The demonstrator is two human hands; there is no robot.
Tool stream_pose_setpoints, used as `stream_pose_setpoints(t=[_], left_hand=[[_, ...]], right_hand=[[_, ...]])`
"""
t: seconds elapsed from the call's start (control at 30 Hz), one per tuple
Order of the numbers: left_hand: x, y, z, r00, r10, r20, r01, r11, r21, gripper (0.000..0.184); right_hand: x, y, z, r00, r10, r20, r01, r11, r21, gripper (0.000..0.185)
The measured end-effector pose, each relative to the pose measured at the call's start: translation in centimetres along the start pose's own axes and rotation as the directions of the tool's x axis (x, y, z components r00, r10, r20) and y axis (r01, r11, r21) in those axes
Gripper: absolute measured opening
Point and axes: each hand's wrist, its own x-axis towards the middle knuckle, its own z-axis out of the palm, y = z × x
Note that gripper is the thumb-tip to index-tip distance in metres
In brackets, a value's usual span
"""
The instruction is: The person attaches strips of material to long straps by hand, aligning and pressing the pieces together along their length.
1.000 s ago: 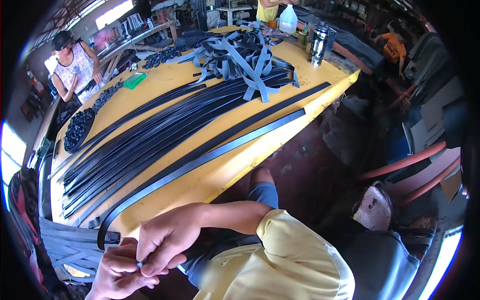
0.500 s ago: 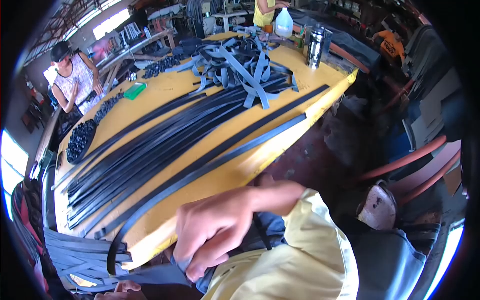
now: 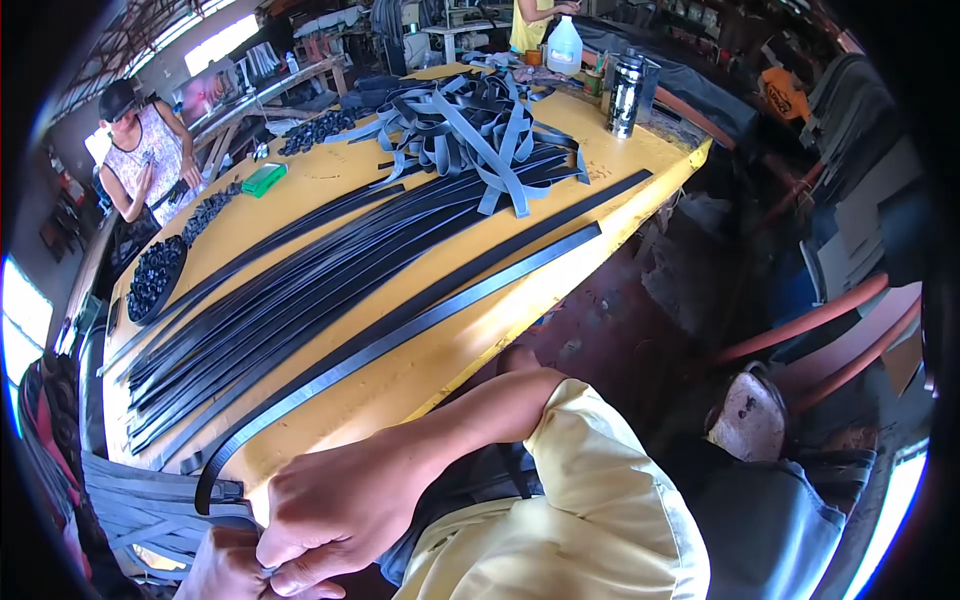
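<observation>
Both hands meet at the bottom left, off the near corner of the yellow table (image 3: 400,385). My right hand (image 3: 335,510) is closed, thumb and finger pinched on something small that I cannot make out. Against it is my left hand (image 3: 225,568), fingers curled, its grip partly hidden by the right hand. A long black strip (image 3: 400,328) lies along the table's near edge, its end curving down just above the hands. Beyond it a bundle of dark strips (image 3: 290,290) lies side by side. Grey woven strips (image 3: 150,500) hang at the table's left end.
A tangled heap of strips (image 3: 465,130) lies on the table's far part, near a metallic flask (image 3: 625,97) and a plastic jug (image 3: 565,47). A green box (image 3: 264,180) and a pile of small black pieces (image 3: 155,280) are at left. A person (image 3: 150,160) stands beyond.
Half a second ago my right hand was farther right, with a dark strip stretched between the hands. Now it has come back left and down against my left hand.
</observation>
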Motion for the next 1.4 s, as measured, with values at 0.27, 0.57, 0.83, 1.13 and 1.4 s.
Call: stream_pose_setpoints(t=[0.27, 0.57, 0.83, 1.13, 1.4], left_hand=[[-0.4, -0.1, -0.3, 1.0, 0.002, 0.012, -0.002, 1.0, -0.001, 0.014], [-0.6, -0.3, -0.7, 1.0, 0.003, 0.022, -0.003, 1.0, -0.001, 0.01], [-1.1, -0.3, -0.8, 1.0, -0.004, 0.027, 0.004, 1.0, -0.006, 0.008], [-1.5, 0.0, -0.9, 0.999, -0.01, 0.036, 0.011, 1.0, -0.007, 0.008], [-1.7, 0.3, -1.0, 0.999, -0.015, 0.048, 0.016, 1.0, -0.01, 0.011]], right_hand=[[0.3, -0.5, -0.4, 0.996, -0.002, 0.09, 0.013, 0.994, -0.113, 0.038], [1.0, -0.6, -0.6, 0.934, 0.05, 0.354, -0.072, 0.996, 0.05, 0.047], [1.4, 0.3, 0.3, 0.872, -0.057, 0.486, 0.038, 0.998, 0.05, 0.049], [1.4, 0.3, 0.3, 0.823, -0.056, 0.565, -0.021, 0.991, 0.13, 0.038], [0.2, -0.8, 0.9, 0.958, -0.016, 0.286, 0.037, 0.997, -0.068, 0.04]])
